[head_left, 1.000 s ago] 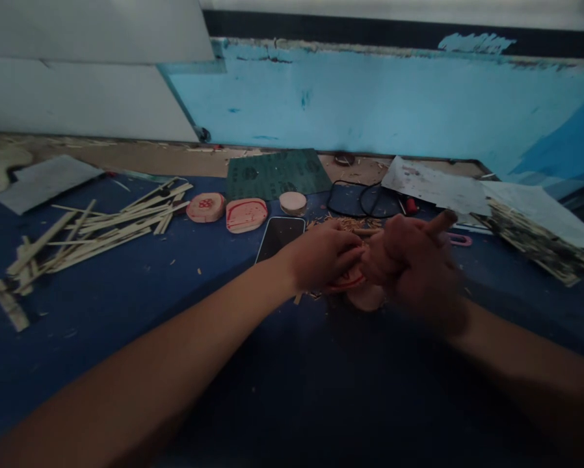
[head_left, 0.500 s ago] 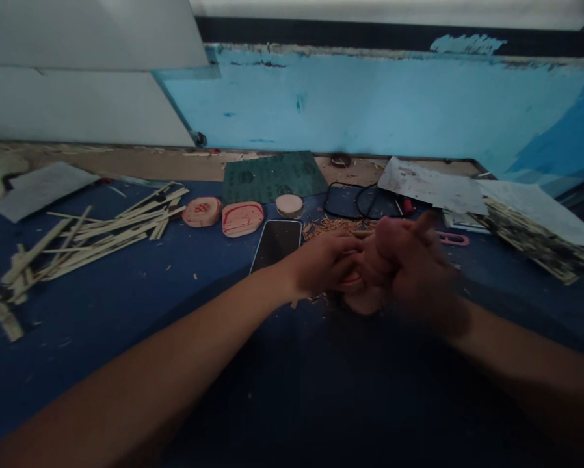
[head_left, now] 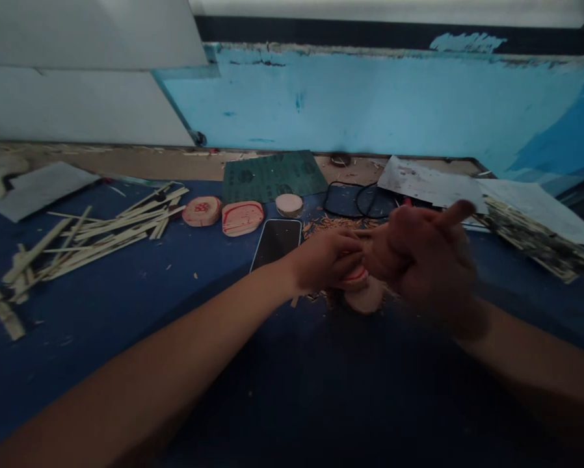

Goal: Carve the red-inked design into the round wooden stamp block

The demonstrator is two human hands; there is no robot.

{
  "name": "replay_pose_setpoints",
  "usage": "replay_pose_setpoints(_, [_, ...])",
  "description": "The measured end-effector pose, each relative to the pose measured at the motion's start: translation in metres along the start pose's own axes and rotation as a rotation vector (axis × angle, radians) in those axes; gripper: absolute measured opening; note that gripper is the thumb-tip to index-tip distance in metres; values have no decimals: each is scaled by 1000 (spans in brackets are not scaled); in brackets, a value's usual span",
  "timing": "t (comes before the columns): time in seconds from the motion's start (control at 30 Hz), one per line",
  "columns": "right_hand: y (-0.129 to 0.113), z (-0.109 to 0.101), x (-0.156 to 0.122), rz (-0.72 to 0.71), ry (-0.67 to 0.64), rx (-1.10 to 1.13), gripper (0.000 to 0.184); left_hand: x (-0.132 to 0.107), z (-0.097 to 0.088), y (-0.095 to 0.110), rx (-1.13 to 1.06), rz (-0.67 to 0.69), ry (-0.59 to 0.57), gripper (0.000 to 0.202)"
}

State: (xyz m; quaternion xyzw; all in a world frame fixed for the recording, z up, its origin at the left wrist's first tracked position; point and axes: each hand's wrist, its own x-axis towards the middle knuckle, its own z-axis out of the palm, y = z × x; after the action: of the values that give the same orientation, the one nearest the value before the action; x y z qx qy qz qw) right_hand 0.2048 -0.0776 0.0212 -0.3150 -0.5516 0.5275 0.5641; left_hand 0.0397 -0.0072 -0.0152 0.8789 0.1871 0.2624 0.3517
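Note:
My left hand (head_left: 324,260) is closed on a small wood slice with red marking (head_left: 354,278), whose edge shows below the fingers. Under it, a pale bare wood slice (head_left: 365,299) lies on the blue tabletop (head_left: 321,390). To the right, my right hand (head_left: 431,260) is curled into a fist and blurred. A brownish stub (head_left: 460,211) juts from the top of that fist; whether it is a finger or a tool handle I cannot tell. Wood shavings (head_left: 333,224) are heaped just behind both hands.
A phone (head_left: 277,240) lies left of my left hand. Beyond it are two red-marked wood slices (head_left: 243,218), a plain slice (head_left: 289,204) and green sandpaper (head_left: 272,177). Thin wood strips (head_left: 101,237) spread at left. Papers (head_left: 428,185), a black cord (head_left: 353,200) and dark-stained strips (head_left: 536,237) lie at right.
My right hand has moved right and slightly up, away from my left hand, uncovering more of the lower wood slice. My left hand stays nearly in place.

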Motion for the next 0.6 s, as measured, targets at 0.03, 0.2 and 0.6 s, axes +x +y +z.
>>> replay_pose_setpoints(0.03, [0,0,1,-5,6,5,59,0,0,0,5,3,2,30])
replay_pose_setpoints(0.2, [-2,2,1,17,15,58,62,1,1,0,-10,1,25,30])
replay_pose_setpoints(0.6, [-5,2,-3,30,-22,22,58,1,0,-3,-26,25,8,28])
